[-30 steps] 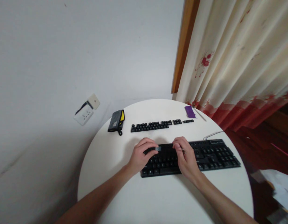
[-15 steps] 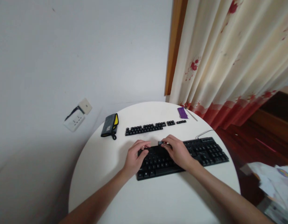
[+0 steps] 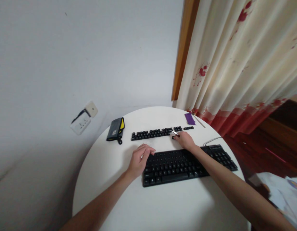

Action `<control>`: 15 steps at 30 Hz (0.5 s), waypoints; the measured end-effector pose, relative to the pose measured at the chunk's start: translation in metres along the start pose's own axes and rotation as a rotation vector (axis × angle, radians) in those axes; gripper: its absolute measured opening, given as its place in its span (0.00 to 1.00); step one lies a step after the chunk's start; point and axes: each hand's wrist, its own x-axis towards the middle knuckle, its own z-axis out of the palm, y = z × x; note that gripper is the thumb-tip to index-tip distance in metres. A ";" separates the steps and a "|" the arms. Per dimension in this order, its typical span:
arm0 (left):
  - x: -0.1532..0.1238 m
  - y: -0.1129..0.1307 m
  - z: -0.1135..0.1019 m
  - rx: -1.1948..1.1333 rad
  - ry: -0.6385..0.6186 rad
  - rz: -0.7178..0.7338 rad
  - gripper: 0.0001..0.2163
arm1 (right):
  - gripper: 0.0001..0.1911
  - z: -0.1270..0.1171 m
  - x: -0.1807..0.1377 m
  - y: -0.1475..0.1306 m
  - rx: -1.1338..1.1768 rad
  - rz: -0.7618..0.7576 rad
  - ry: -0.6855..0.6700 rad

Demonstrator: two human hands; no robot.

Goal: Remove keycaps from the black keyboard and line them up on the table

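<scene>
Two hands over the round white table (image 3: pixel 162 205), so where's the nearer one?

The left hand (image 3: pixel 139 159) rests at the top-left corner of the black keyboard (image 3: pixel 174 165). Its fingers are loosely bent and close together, gripping nothing.

And the other?

The right hand (image 3: pixel 185 140) reaches past the keyboard's far edge, thumb and forefinger pinched on a small silvery tool (image 3: pixel 175 132). A loose keycap (image 3: pixel 173 137) sits right at the fingertips, just in front of the long row of removed keycaps (image 3: pixel 152 133).

What lies beyond that?

A grey-and-yellow pouch (image 3: pixel 115 129) lies left of the row. A flat purple piece (image 3: pixel 190 118) and a thin stick (image 3: pixel 199 121) lie at the table's far edge by the flowered curtain (image 3: pixel 235 64). A wall socket (image 3: pixel 81 123) sits off to the left.
</scene>
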 end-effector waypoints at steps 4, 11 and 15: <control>0.000 -0.001 0.000 0.006 -0.031 0.005 0.14 | 0.11 0.003 -0.003 0.001 -0.003 0.077 0.015; 0.001 0.003 -0.002 0.023 -0.047 -0.019 0.15 | 0.11 0.010 0.004 -0.003 0.007 0.167 0.034; 0.002 0.004 -0.003 0.029 -0.051 -0.034 0.15 | 0.10 0.011 0.014 -0.006 0.019 0.172 0.036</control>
